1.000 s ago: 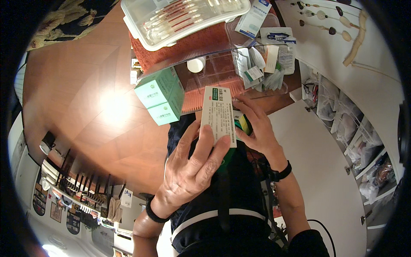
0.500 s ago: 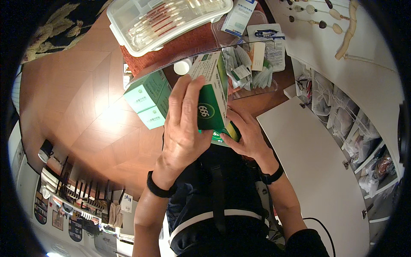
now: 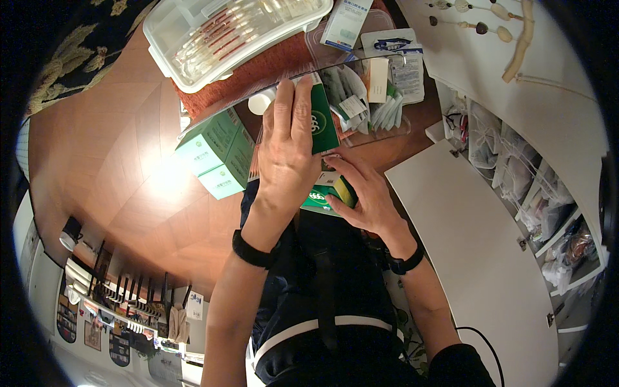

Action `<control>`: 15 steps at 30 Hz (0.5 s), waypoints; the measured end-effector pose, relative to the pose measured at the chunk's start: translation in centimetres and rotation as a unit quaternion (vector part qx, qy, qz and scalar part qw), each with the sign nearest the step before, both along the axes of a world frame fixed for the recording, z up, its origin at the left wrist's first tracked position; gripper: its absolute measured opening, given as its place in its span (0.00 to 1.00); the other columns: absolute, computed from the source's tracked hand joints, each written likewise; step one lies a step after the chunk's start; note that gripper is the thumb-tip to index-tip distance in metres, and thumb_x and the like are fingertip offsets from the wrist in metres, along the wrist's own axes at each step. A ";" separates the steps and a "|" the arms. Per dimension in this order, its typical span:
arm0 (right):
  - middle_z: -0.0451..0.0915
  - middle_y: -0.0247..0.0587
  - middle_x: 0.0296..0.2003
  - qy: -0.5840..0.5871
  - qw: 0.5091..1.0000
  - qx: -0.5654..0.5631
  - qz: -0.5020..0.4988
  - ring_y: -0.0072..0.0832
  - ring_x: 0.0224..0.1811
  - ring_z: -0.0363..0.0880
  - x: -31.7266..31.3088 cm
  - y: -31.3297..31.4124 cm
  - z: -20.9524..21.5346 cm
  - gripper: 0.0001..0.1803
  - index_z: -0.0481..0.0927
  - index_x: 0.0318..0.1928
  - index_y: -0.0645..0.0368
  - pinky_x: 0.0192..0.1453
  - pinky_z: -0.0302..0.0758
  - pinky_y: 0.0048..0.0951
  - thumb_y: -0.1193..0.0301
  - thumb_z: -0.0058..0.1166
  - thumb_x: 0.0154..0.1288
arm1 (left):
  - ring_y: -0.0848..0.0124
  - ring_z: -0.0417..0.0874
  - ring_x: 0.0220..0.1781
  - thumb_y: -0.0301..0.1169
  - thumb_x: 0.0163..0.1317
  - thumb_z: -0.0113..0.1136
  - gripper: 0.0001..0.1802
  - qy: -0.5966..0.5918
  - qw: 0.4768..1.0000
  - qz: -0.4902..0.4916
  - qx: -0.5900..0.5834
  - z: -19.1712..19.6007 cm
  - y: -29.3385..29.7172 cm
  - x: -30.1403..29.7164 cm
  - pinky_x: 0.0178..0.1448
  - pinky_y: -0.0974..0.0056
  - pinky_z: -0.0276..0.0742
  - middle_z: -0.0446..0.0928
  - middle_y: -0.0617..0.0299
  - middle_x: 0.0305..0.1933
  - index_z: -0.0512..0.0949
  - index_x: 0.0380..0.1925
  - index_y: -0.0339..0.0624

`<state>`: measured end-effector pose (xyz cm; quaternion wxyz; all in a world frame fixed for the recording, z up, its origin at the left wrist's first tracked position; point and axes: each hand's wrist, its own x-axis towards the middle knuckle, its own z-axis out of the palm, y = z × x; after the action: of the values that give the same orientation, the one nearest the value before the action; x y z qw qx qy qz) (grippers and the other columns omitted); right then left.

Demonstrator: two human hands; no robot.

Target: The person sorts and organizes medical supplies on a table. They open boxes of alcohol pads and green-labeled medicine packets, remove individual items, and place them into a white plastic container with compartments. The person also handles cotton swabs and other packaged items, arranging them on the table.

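Observation:
My left hand is closed on a dark green medicine box, its fingers reaching over the far end. The box sits in a clear plastic organizer, beside a white bottle cap that my fingers partly cover. My right hand grips a second green box with a yellow stripe, close to my body. Two pale green boxes stand side by side to the left of my left hand. Right of the dark green box lie several foil sachets and a cream-coloured small box.
A white lidded case of cotton swabs rests on a rust-red cloth at the far side. Near it are a white-and-blue box and a flat white packet. An open white cabinet door and bag-filled shelves flank my right.
My left hand has carried the dark green box away from me and lowered it among the sachets, uncovering more of the second box. My right hand stays nearly in place.

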<state>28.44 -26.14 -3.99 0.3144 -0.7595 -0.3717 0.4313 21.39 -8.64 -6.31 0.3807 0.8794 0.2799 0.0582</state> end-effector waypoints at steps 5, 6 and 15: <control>0.68 0.48 0.68 0.003 1.000 -0.009 0.002 0.50 0.64 0.72 0.0 0.1 0.0 0.32 0.72 0.63 0.59 0.64 0.75 0.46 0.66 0.65 0.58 | 0.44 0.71 0.59 0.12 0.40 0.62 0.53 -0.021 0.998 0.013 0.056 -0.3 -0.6 0.0 0.61 0.50 0.76 0.63 0.42 0.69 0.59 0.73 0.40; 0.68 0.47 0.68 0.013 1.000 -0.014 -0.002 0.50 0.64 0.72 0.0 0.1 0.1 0.32 0.72 0.63 0.59 0.64 0.75 0.46 0.66 0.65 0.58 | 0.44 0.71 0.59 0.12 0.40 0.61 0.53 -0.025 0.998 0.014 0.061 -0.5 -0.7 0.1 0.61 0.51 0.76 0.63 0.43 0.69 0.60 0.73 0.40; 0.71 0.51 0.64 0.003 1.000 0.002 -0.022 0.50 0.62 0.75 -0.3 0.2 0.3 0.31 0.74 0.62 0.58 0.65 0.74 0.43 0.68 0.66 0.57 | 0.42 0.70 0.63 0.09 0.46 0.54 0.49 0.009 0.999 -0.003 0.040 1.4 -0.4 -1.3 0.63 0.49 0.75 0.56 0.34 0.73 0.57 0.74 0.38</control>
<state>28.11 -25.90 -3.70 0.3267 -0.7656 -0.3547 0.4258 20.10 -9.05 -4.90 0.3432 0.8953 0.2778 0.0598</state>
